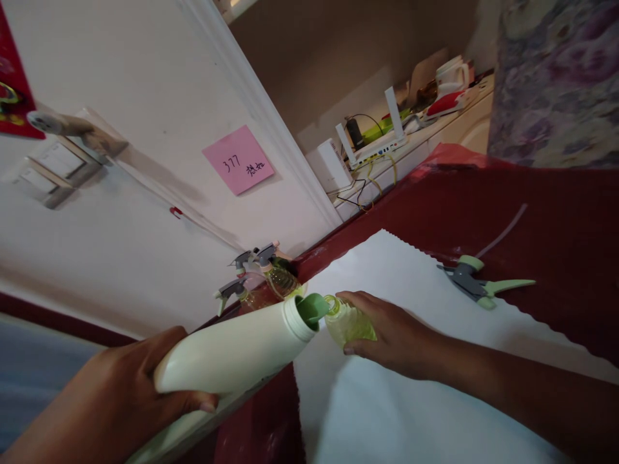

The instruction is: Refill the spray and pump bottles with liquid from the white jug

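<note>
The left hand point(120, 393) has its grip around a white bottle point(232, 351) (tipped sideways), its green spout point(313, 308) at the small bottle point(345, 325) gripped by the right hand point(394, 338) on the near bench point(435, 309).

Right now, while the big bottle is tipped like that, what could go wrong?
The left hand tips the white bottle so its green spout meets the small bottle, held by the right hand. The opening looks narrow, so liquid might miss and wet the white cloth. The small bottle could also overflow or slip.
</note>
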The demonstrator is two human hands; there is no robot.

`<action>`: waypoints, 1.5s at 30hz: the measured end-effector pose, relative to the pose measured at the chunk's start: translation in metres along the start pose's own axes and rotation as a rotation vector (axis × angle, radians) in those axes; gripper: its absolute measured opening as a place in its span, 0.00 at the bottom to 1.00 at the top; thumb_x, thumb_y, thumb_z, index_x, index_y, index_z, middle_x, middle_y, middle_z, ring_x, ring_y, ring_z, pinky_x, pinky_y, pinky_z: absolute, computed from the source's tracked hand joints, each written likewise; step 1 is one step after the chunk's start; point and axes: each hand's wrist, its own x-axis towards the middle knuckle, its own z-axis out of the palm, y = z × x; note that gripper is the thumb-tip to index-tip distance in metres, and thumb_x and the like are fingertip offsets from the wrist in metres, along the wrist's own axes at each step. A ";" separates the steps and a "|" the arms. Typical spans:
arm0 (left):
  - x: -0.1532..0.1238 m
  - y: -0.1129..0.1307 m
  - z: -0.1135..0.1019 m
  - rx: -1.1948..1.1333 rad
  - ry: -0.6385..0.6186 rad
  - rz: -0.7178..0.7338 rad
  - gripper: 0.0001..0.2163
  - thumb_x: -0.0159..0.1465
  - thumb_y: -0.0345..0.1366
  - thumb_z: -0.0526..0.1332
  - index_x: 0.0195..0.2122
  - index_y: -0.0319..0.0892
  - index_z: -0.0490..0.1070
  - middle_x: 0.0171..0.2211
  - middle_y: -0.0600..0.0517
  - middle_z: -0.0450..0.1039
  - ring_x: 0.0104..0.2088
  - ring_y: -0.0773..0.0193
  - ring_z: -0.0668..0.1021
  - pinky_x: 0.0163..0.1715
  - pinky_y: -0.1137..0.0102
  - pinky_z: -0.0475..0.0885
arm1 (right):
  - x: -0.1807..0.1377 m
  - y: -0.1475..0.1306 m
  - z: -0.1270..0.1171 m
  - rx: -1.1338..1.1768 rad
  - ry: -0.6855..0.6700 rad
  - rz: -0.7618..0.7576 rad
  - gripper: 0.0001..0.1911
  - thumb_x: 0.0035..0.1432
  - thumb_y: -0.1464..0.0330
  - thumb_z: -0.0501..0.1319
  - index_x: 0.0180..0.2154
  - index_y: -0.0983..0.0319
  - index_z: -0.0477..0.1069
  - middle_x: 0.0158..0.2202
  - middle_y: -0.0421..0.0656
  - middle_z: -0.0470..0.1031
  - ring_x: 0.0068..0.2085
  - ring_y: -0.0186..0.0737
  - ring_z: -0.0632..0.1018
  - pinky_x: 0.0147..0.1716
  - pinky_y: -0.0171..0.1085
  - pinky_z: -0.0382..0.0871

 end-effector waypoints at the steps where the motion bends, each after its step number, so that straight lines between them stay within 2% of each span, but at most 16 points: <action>1: 0.000 0.001 0.000 0.001 -0.001 -0.002 0.22 0.56 0.59 0.61 0.43 0.51 0.75 0.34 0.51 0.83 0.36 0.47 0.83 0.32 0.65 0.70 | 0.000 0.000 0.000 -0.003 0.000 0.002 0.37 0.54 0.65 0.68 0.64 0.56 0.61 0.63 0.49 0.70 0.62 0.58 0.71 0.59 0.55 0.67; 6: 0.000 0.003 -0.002 0.024 -0.016 0.003 0.20 0.56 0.59 0.61 0.42 0.51 0.75 0.35 0.50 0.83 0.36 0.47 0.83 0.32 0.65 0.70 | 0.000 0.001 0.001 -0.005 0.006 -0.012 0.37 0.53 0.65 0.68 0.64 0.57 0.61 0.63 0.50 0.71 0.61 0.58 0.72 0.59 0.55 0.67; 14: 0.002 -0.001 -0.001 0.002 0.000 0.018 0.22 0.55 0.61 0.62 0.41 0.51 0.76 0.34 0.51 0.83 0.34 0.48 0.83 0.31 0.65 0.70 | -0.001 0.002 0.001 -0.003 0.011 -0.010 0.37 0.53 0.64 0.68 0.64 0.55 0.61 0.63 0.49 0.70 0.61 0.59 0.72 0.59 0.57 0.67; 20: 0.001 0.001 -0.003 0.010 0.000 0.013 0.19 0.55 0.59 0.63 0.40 0.53 0.76 0.32 0.53 0.82 0.33 0.50 0.83 0.31 0.66 0.70 | -0.001 0.006 0.003 -0.014 0.013 -0.028 0.37 0.54 0.64 0.68 0.64 0.54 0.61 0.62 0.49 0.71 0.60 0.59 0.72 0.58 0.55 0.68; 26: 0.001 -0.003 -0.002 0.030 0.009 0.022 0.20 0.55 0.59 0.62 0.40 0.51 0.76 0.30 0.52 0.82 0.32 0.49 0.82 0.31 0.65 0.69 | -0.001 0.006 0.002 -0.016 0.019 -0.035 0.37 0.53 0.64 0.68 0.64 0.51 0.61 0.62 0.47 0.71 0.60 0.59 0.72 0.58 0.56 0.68; 34: 0.000 0.000 -0.002 0.008 -0.002 -0.014 0.19 0.54 0.58 0.62 0.38 0.51 0.76 0.29 0.53 0.82 0.32 0.50 0.82 0.30 0.66 0.69 | -0.001 0.006 0.002 -0.010 0.012 -0.036 0.37 0.54 0.64 0.67 0.64 0.55 0.61 0.61 0.49 0.71 0.60 0.59 0.73 0.58 0.56 0.68; 45: 0.000 -0.001 -0.003 0.022 -0.001 -0.007 0.19 0.55 0.58 0.62 0.40 0.52 0.76 0.32 0.53 0.83 0.33 0.49 0.83 0.31 0.65 0.69 | -0.001 0.002 0.002 -0.003 0.010 -0.010 0.36 0.53 0.67 0.68 0.63 0.54 0.62 0.61 0.49 0.72 0.59 0.59 0.73 0.55 0.54 0.70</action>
